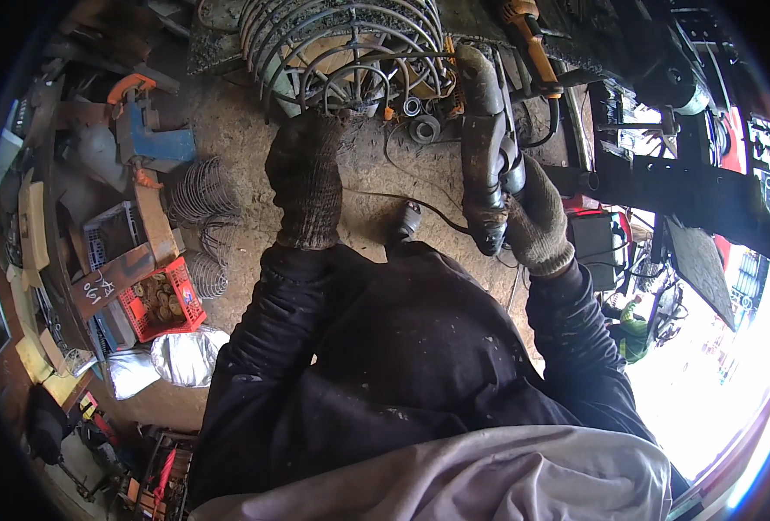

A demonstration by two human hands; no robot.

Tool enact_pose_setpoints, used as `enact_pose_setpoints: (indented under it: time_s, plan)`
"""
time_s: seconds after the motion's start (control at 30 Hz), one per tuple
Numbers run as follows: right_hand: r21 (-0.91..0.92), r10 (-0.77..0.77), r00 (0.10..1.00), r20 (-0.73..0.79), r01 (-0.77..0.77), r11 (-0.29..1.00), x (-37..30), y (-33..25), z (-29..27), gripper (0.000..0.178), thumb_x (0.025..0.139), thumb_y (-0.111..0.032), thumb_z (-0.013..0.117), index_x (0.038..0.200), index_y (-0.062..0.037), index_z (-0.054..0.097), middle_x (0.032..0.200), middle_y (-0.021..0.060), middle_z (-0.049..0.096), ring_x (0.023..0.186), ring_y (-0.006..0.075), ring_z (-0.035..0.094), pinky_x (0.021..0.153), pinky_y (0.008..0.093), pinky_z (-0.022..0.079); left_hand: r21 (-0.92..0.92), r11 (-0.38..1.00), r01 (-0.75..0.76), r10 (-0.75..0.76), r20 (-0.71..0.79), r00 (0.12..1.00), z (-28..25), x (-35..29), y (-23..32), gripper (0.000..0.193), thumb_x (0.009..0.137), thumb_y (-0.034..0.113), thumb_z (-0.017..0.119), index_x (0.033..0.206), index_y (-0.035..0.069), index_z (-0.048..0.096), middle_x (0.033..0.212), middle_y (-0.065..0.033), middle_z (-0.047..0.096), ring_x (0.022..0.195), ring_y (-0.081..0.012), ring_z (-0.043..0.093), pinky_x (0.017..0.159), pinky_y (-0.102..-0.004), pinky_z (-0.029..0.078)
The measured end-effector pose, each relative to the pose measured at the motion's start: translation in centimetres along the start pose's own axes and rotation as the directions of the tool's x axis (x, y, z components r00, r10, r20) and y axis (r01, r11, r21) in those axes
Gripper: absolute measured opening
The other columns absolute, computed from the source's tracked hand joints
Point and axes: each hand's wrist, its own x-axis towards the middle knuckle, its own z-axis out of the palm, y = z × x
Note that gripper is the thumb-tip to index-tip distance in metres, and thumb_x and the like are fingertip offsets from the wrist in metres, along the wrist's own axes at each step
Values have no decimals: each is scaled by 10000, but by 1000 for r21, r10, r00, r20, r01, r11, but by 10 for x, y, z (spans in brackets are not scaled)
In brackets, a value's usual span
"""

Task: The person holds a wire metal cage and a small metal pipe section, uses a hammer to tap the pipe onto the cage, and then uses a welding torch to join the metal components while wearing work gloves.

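My left hand (305, 178), in a dark knitted work glove, reaches out to the round wire cage (350, 48) on the ground ahead of me, fingers curled down at its lower rim; whether they actually grip a wire I cannot tell, since the glove hides the fingertips. My right hand (537, 217), in a paler grey glove, is wrapped firmly around the rear of a black angle grinder (485, 148), which I hold upright with its head pointing up toward the cage, just beside the wire loops. Its cable (419, 208) trails across the dusty concrete floor (237, 130) between my two arms. Small metal rings (424, 128) lie near the base of the cage. Off to my left sits a red plastic crate (163, 300) with round pieces in it, coiled wire baskets (202, 195) beside it, and a crumpled silvery bag (185, 356) closer to me.
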Motion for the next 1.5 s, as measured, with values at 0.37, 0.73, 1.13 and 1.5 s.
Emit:
enact_pose_setpoints:
  time_s: [0.37, 0.73, 1.13, 1.5]
  plan:
    - [-22, -64, 998, -16, 64, 998, 2, 1, 0, 567, 919, -228, 705, 1371, 24, 474, 1200, 149, 636, 1095, 206, 612, 944, 368, 496, -73, 996, 60, -60, 6, 998, 0, 0, 1, 263, 938, 200, 632, 1088, -15, 651, 1026, -98, 686, 945, -206, 634, 861, -348, 494]
    - [-11, -38, 998, -42, 37, 999, 1, -3, 3, 572, 919, -230, 702, 1374, 28, 472, 1195, 153, 640, 1079, 194, 620, 920, 358, 511, -67, 998, 1, -1, -2, 1000, 0, -1, -6, 261, 943, 198, 624, 1089, -17, 648, 1020, -114, 686, 948, -224, 644, 849, -349, 504]
    - [-55, -64, 997, -44, 62, 997, 2, -6, 3, 584, 908, -272, 717, 1360, 18, 488, 1182, 150, 644, 1085, 197, 614, 930, 364, 500, -143, 990, -4, 2, -11, 1000, 2, -3, -9, 245, 937, 164, 641, 1110, -10, 652, 1056, -94, 679, 955, -192, 638, 859, -324, 500]
    - [-150, -129, 988, -80, 116, 982, 0, 0, 0, 623, 880, -326, 741, 1339, 25, 507, 1127, 175, 668, 1048, 241, 657, 894, 377, 513, -40, 999, -15, 14, -14, 1000, 0, -4, -12, 234, 943, 163, 631, 1098, -12, 652, 1039, -97, 681, 963, -202, 636, 854, -342, 499]
